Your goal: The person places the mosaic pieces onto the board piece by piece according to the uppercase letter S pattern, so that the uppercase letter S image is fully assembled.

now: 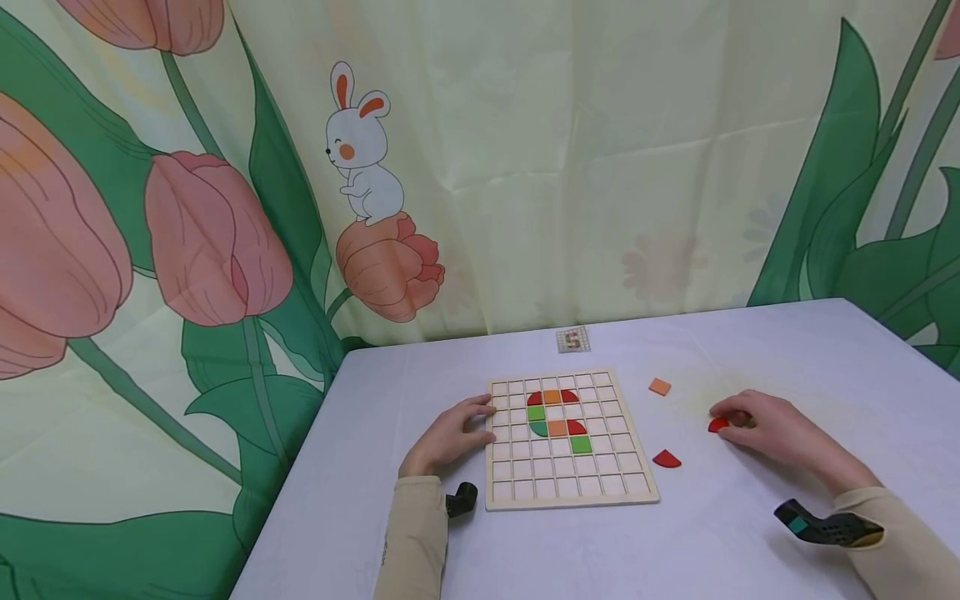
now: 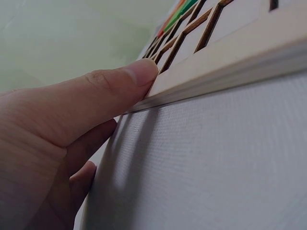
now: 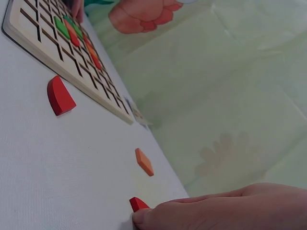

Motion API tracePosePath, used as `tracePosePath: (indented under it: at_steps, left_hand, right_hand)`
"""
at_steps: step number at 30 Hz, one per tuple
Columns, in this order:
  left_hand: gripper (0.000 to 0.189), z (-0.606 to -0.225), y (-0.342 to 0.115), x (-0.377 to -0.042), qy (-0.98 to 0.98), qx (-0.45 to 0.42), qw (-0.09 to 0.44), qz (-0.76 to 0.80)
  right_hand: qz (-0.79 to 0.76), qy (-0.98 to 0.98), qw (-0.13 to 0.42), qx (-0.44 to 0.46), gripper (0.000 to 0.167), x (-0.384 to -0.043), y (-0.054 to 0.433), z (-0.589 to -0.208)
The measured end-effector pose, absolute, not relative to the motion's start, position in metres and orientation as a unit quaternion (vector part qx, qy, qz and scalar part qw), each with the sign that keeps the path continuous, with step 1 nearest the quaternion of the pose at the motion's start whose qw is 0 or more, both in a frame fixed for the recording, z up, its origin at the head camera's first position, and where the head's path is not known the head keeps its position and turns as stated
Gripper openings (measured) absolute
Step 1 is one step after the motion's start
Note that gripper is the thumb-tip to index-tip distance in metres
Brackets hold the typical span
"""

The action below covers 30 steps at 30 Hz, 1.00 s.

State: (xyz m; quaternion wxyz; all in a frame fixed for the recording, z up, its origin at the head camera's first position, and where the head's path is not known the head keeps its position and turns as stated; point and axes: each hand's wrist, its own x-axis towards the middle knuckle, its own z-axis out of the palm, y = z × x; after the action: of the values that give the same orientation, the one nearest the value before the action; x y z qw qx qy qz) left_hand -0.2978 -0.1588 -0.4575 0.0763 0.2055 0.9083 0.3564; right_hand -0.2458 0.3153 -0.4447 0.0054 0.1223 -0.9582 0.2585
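A wooden grid board [image 1: 566,492] lies on the table with several coloured pieces in its cells: red and teal quarter-circles, orange and green squares. My left hand [image 1: 448,432] touches the board's left edge, its thumb [image 2: 141,73] resting against the frame in the left wrist view. Off to the right of the board, my right hand [image 1: 772,425] pinches a red quarter-circle piece [image 1: 717,424] at the tabletop. In the right wrist view, that red piece [image 3: 138,204] is partly hidden by the fingers. Between the board and this hand lie another red quarter-circle [image 1: 667,459] and an orange square [image 1: 660,387].
A small pattern card [image 1: 573,339] lies behind the board near the table's back edge. The white-covered table [image 1: 720,533] ends at a printed curtain [image 1: 525,167] with tulips and a rabbit. Each wrist carries a black camera mount.
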Motion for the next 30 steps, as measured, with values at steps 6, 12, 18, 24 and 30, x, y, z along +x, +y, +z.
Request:
tracePosePath:
  at_steps: [6, 12, 18, 24, 30]
  left_hand:
    - [0.047, -0.4577, -0.159, -0.2985, 0.908, 0.21, 0.074, 0.355]
    - [0.047, -0.459, -0.1595, -0.2985, 0.907, 0.207, 0.074, 0.358]
    - [0.048, -0.4599, -0.1592, -0.2979, 0.908, 0.204, 0.075, 0.359]
    - [0.048, -0.4595, -0.159, -0.2976, 0.909, 0.203, 0.075, 0.356]
    - [0.047, -0.4577, -0.1595, -0.2973, 0.91, 0.207, 0.075, 0.352]
  right_hand:
    - [0.262, -0.957, 0.012, 0.125, 0.028, -0.2448, 0.3096, -0.4453]
    - [0.265, -0.952, 0.034, 0.146, 0.017, -0.2448, 0.306, -0.4453]
    - [0.267, -0.95, 0.017, 0.16, 0.018, -0.2459, 0.3069, -0.4443]
    - [0.274, -0.948, -0.022, 0.158, 0.023, -0.2444, 0.3113, -0.4425]
    - [0.281, -0.945, -0.037, 0.163, 0.03, -0.2429, 0.3125, -0.4415]
